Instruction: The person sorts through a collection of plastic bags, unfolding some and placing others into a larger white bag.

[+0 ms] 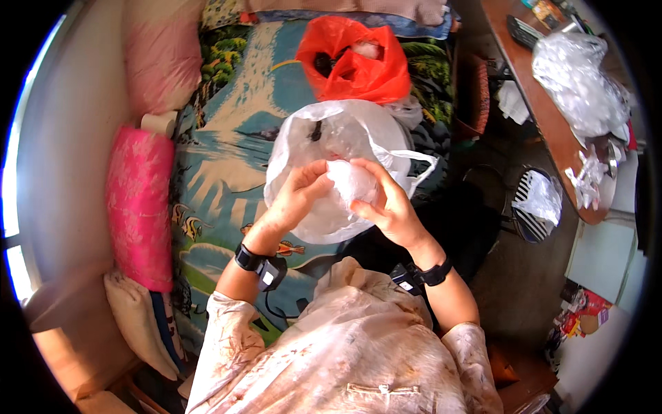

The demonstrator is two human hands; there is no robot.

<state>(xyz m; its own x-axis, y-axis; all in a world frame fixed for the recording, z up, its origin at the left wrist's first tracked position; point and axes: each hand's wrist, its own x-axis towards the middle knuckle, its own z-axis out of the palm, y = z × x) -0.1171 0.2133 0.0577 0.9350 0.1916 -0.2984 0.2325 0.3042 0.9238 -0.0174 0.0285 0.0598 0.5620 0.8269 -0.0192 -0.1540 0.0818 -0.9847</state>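
Note:
Between my two hands is a small white rounded bundle [353, 183]; it looks soft and thin-skinned, but I cannot make out its exact kind. The fingers and thumb of my left hand [301, 196] pinch its left side. My right hand [396, 212] curls round its right side, thumb on the near edge. Below and behind them, a wide-mouthed white plastic bag [284, 148] lies open on the bed, one handle loop sticking out to the right. A small dark thing [316, 131] shows at its far inner side. Most of the bag's near interior is hidden by my hands.
Beyond the white bag, a red plastic bag [379, 81] with dark and pale contents rests on the patterned bedsheet [227, 155]. Pink pillows [141, 207] line the left. To the right, a brown table [507, 52] carries a clear plastic bag [579, 83]; a striped stool [527, 221] stands below.

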